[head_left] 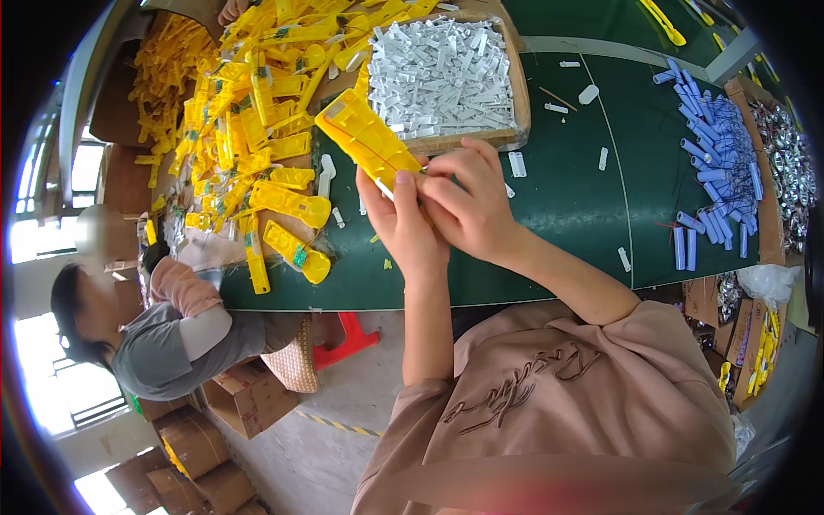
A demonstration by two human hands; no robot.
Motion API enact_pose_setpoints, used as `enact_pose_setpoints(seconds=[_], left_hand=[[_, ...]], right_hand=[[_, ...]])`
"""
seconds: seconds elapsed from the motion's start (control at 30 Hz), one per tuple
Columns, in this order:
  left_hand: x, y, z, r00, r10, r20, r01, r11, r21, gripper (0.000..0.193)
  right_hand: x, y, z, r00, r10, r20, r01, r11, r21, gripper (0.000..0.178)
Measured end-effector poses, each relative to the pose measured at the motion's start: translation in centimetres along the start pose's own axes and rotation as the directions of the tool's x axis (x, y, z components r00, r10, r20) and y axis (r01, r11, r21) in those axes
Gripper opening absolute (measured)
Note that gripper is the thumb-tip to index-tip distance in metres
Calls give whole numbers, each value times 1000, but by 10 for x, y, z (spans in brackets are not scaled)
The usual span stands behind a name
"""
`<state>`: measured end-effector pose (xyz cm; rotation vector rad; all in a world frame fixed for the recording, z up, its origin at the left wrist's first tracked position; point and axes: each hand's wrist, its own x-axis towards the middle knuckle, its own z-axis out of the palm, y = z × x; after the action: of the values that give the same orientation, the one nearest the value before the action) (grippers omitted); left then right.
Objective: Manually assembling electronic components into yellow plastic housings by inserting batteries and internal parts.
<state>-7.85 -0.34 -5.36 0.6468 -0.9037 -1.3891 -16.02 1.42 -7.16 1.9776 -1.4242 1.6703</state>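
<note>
Closest to me is the brown short-sleeved top [592, 378] of the person working at the green bench [558, 227], with both bare forearms stretched over its edge. The left hand [408, 240] grips a long yellow plastic housing [360, 133] around its near end, thumb on top, holding it tilted above the bench with its hollow side showing. The right hand [472, 202] meets that same end with its fingers bent; I cannot tell whether they pinch some small part there.

Just beyond the hands, a shallow cardboard tray [520, 86] is heaped with small white plastic pieces [442, 77], and a few similar ones are scattered around it. To the left spreads a big pile of yellow housings [249, 120], some showing green patches. Off to the right, blue cylinders [712, 163] with thin wires lie in a loose heap.

Farther left, a co-worker in grey [163, 356] sits near the bench, and cardboard cartons [193, 442] stand behind, towards bright windows [51, 369].
</note>
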Motion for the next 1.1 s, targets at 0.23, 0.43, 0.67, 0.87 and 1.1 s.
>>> enact_pose_setpoints(seconds=[0.23, 0.43, 0.67, 0.87, 1.1], left_hand=[[5, -9, -15, 992, -76, 96, 72, 996, 47, 41], [6, -11, -19, 978, -125, 167, 132, 991, -26, 38], [3, -10, -21, 977, -144, 156, 149, 988, -26, 37], [-8, -6, -22, 976, -116, 182, 108, 993, 53, 39], [-26, 8, -10, 949, -95, 301, 48, 986, 158, 42]], right_hand=[[34, 64, -40, 903, 97, 418, -129, 991, 47, 17], [59, 153, -18, 730, -60, 680, 246, 953, -179, 12], [67, 153, -4, 663, -95, 743, 282, 950, -131, 11], [76, 81, -36, 749, 140, 648, -404, 871, 279, 10], [71, 41, -62, 705, 219, 674, -671, 516, 533, 13]])
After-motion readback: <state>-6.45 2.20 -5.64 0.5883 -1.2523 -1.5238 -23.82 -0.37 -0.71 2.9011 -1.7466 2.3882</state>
